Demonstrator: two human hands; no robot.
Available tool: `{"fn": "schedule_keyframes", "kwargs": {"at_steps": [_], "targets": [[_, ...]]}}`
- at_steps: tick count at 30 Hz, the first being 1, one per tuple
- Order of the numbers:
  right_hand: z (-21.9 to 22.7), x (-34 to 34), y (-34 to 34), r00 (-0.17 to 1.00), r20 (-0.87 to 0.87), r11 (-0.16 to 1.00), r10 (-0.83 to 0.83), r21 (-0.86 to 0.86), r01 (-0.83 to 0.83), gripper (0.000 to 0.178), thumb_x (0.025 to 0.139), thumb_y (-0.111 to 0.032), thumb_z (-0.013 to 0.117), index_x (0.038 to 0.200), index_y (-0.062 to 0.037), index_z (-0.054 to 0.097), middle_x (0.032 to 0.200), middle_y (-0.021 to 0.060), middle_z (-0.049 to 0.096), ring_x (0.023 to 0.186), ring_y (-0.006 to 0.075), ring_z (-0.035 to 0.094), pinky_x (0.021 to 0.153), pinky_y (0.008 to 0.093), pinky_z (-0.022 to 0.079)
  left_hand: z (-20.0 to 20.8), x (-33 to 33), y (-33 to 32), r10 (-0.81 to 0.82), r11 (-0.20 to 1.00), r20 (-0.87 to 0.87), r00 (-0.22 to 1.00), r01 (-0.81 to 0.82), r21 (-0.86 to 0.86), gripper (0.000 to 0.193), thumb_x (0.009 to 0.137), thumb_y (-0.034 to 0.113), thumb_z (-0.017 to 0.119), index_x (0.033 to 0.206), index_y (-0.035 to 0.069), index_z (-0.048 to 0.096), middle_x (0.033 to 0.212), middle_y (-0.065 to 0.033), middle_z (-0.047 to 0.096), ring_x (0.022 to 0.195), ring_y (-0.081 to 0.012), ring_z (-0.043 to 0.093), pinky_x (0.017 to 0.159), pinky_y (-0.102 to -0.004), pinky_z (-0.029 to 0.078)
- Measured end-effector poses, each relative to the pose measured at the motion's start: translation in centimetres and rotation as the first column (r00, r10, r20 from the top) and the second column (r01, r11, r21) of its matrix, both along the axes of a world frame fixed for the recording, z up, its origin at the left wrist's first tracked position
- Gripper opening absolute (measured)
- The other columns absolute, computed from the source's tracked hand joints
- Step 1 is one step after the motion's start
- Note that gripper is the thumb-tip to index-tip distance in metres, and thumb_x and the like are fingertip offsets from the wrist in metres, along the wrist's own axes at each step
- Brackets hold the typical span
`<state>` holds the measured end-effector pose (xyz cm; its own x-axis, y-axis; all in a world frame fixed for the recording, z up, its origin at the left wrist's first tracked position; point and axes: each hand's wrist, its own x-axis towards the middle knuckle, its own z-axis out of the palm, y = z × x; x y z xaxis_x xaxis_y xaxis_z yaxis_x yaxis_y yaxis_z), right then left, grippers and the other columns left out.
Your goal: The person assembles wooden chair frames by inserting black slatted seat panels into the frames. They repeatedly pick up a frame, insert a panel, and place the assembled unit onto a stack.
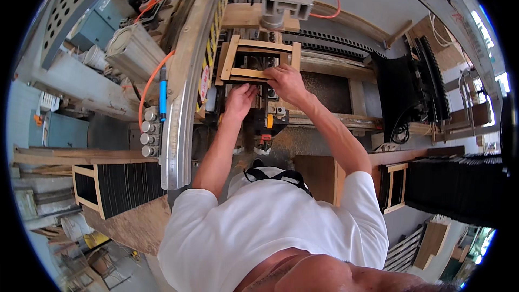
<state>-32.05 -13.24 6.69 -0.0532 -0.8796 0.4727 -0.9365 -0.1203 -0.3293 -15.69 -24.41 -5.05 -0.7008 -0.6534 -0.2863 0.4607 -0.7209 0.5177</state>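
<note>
A small rectangular light-wood frame [246, 73] lies in the woodworking machine in front of me, under a metal head [285, 0]. My right hand [287, 83] is at the near right part of this frame, its fingers closed on the near rail. Just below the same rail, left of centre, is my left hand [240, 100], fingers curled up toward the wood. Whatever its fingertips may hold is too small to make out. Between my wrists sits a machine fitting with a yellow knob [270, 121] and a red part [265, 137].
A long metal beam [178, 124] with round metal knobs [150, 139] runs along my left. Stacked dark-centred wooden frames stand left [86, 189] and right [396, 186]. Orange hoses [145, 94] cross near the machine. A black cable chain [432, 75] hangs at far right.
</note>
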Motion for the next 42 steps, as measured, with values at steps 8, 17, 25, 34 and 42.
{"fn": "schedule_keyframes", "kwargs": {"at_steps": [8,17,25,34,42], "targets": [[-0.7,0.5,-2.0,0.997,-0.003,0.982,0.073,0.174,-0.071,0.037,0.075,-0.013,0.073,0.110,-0.0105,0.061,0.095,0.0103,0.069,0.093,0.0338,0.063,0.083,0.0440,0.049,0.2,0.5,0.1,0.053,0.999,-0.164,0.985,-0.054,-0.003,0.023,0.095,0.008,0.056,0.117,0.003,0.056,0.115,-0.0098,0.061,0.112,-0.0244,0.056,0.106,-0.0430,0.041],[-2.1,-4.5,-8.4,0.996,0.024,0.987,0.085,0.137,-0.087,0.034,0.074,-0.009,0.066,0.107,-0.0090,0.062,0.092,0.0148,0.069,0.091,0.0359,0.063,0.083,0.0455,0.048,1.3,3.6,5.8,0.186,0.981,0.000,0.983,-0.186,0.048,0.031,0.099,0.008,0.050,0.130,0.005,0.051,0.127,-0.0107,0.058,0.125,-0.0268,0.052,0.109,-0.0447,0.040],[-3.4,-6.0,-10.8,0.996,0.087,0.969,0.031,0.240,-0.051,0.038,0.076,-0.015,0.068,0.113,-0.0106,0.062,0.092,0.0155,0.069,0.090,0.0367,0.064,0.082,0.0460,0.051,3.0,10.6,17.5,0.259,0.963,0.056,0.964,-0.262,0.060,0.033,0.098,0.005,0.050,0.131,0.003,0.048,0.129,-0.0130,0.056,0.127,-0.0310,0.052,0.108,-0.0454,0.042],[-4.0,-5.0,-12.6,0.976,0.110,0.969,0.190,0.138,-0.205,0.037,0.074,-0.011,0.065,0.110,-0.0038,0.060,0.091,0.0210,0.068,0.088,0.0390,0.065,0.079,0.0468,0.052,5.6,14.1,25.4,0.394,0.909,0.161,0.905,-0.409,0.076,0.032,0.096,0.007,0.056,0.128,0.003,0.051,0.126,-0.0120,0.059,0.124,-0.0305,0.054,0.108,-0.0450,0.044],[-4.6,-5.9,-13.9,0.977,0.003,0.956,0.215,0.204,-0.211,0.047,0.074,-0.009,0.062,0.120,-0.0040,0.055,0.096,0.0219,0.067,0.094,0.0378,0.065,0.083,0.0463,0.051,5.7,14.5,27.7,0.416,0.899,0.201,0.887,-0.434,0.052,0.028,0.095,0.009,0.059,0.122,0.003,0.054,0.122,-0.0120,0.061,0.120,-0.0297,0.057,0.105,-0.0433,0.046]]}}
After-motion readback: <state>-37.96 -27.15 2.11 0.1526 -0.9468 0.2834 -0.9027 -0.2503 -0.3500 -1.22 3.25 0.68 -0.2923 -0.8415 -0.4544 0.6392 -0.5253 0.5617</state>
